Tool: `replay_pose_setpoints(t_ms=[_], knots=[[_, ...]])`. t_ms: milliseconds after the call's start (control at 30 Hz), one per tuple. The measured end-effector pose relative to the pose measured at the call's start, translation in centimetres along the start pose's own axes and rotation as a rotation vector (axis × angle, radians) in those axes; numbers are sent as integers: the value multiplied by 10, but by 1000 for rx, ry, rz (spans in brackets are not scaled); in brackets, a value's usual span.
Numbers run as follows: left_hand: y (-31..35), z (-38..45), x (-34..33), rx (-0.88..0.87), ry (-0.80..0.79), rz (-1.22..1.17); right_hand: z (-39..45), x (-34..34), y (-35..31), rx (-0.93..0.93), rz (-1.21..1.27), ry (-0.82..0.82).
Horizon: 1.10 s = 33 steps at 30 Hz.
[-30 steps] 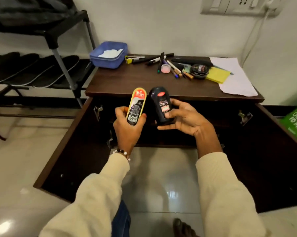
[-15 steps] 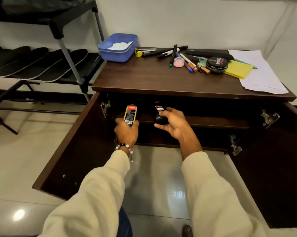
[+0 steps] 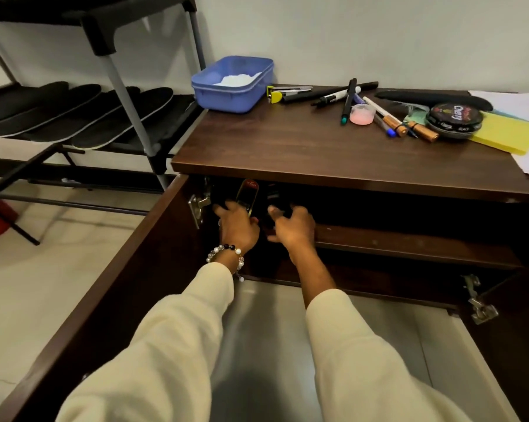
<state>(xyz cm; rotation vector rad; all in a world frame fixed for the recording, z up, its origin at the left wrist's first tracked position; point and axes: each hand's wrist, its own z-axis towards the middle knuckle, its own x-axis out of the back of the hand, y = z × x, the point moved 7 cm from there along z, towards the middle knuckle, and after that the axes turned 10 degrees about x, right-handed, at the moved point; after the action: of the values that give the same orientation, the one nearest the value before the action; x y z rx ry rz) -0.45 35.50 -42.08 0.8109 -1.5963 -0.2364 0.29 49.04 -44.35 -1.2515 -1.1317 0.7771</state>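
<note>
Cream sleeves run up from the bottom edge of the frame to both hands, which are pushed into the open cabinet just under its top board, a little left of centre. The left hand point(image 3: 237, 226), with a bead bracelet point(image 3: 226, 254) at the wrist, shows its back to the camera. Its fingers are wrapped round the lower end of a slim polish bottle point(image 3: 248, 193), so the grip is closed on it. The right hand point(image 3: 293, 228) sits just beside it on the right, thumb stuck out toward the upper left and the other fingers curled into the shadow. A dark bottle point(image 3: 272, 191) shows dimly just above that thumb. I cannot tell whether the fingers grip it or only lie near it, because the recess is too dark.

The slim polish bottle stands nearly upright, leaning slightly to the right, above the inner shelf point(image 3: 409, 242) and near the metal hinge point(image 3: 198, 204) at the cabinet's left side. It has a yellow-gold rim around a black front and a red patch near its top; the lettering is too blurred to read. The dark bottle is just right of it, its outline lost against the black interior.

On the wooden top point(image 3: 287, 147), in the upper half of the frame, lie a blue tub point(image 3: 233, 86), loose pens point(image 3: 348, 100) and a round polish tin point(image 3: 453, 118) at the edge of a yellow pad point(image 3: 509, 134).
</note>
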Motion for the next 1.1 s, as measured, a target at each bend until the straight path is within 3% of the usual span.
replay_pose_setpoints(t_ms=[233,500,633,833,933,1100], knots=[[1,1,1,-110,17,273,4,9,10,43,-146,-1],[-12,2,7,-48,165,134,0,7,-5,151,-283,-16],[-8,-4,8,-158,215,168,1,7,-10,136,-281,-24],[-21,6,7,-111,270,260,3,8,-8,69,-299,20],[-21,8,3,-116,285,294,7,6,-9,11,-340,-45],[-20,3,2,-99,243,311,5,-10,-16,85,-707,-244]])
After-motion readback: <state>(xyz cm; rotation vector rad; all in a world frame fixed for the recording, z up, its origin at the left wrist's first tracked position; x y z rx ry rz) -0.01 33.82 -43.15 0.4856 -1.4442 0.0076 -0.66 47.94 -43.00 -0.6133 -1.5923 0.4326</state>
